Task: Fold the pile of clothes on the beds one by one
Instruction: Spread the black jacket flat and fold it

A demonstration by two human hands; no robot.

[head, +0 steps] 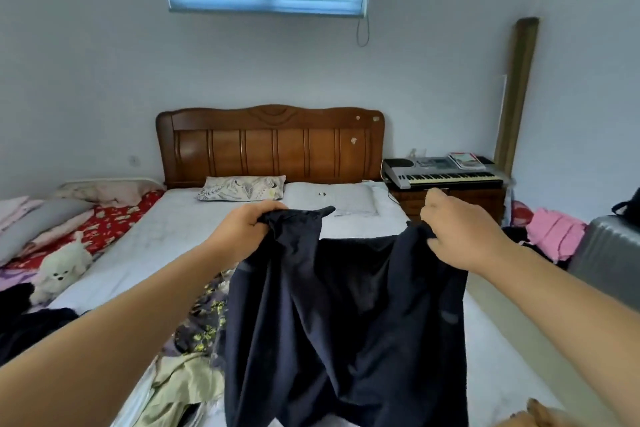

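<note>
A dark navy garment (343, 315) hangs in the air in front of me, spread between both hands above the big bed (145, 246). My left hand (247, 230) grips its upper left corner, fingers curled round the bunched cloth. My right hand (460, 232) pinches the upper right edge at about the same height. The garment's lower part drops out of view at the bottom. A pile of loose clothes (188, 357), with a dark floral piece and a pale yellow-green piece, lies on the bed below my left forearm.
Two pillows (242, 188) lie at the wooden headboard (270, 146). A second bed at the left carries red floral bedding (114, 218), a white plush dog (62, 267) and dark clothes (24, 319). At the right are a keyboard (443, 175), pink clothes (554, 232) and a grey suitcase (606, 253).
</note>
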